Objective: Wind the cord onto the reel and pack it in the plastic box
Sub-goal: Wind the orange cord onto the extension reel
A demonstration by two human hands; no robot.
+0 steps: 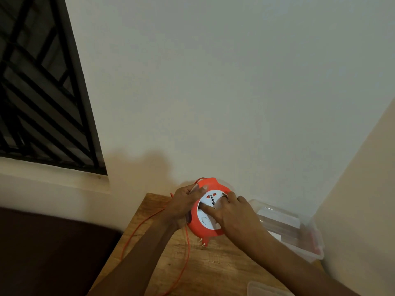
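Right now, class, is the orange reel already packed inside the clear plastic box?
No: both hands hold the reel above the wooden table, while the plastic box sits apart to its right.

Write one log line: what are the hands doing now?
left hand: grips reel | right hand: on its white face | cord: loose on table | box: open
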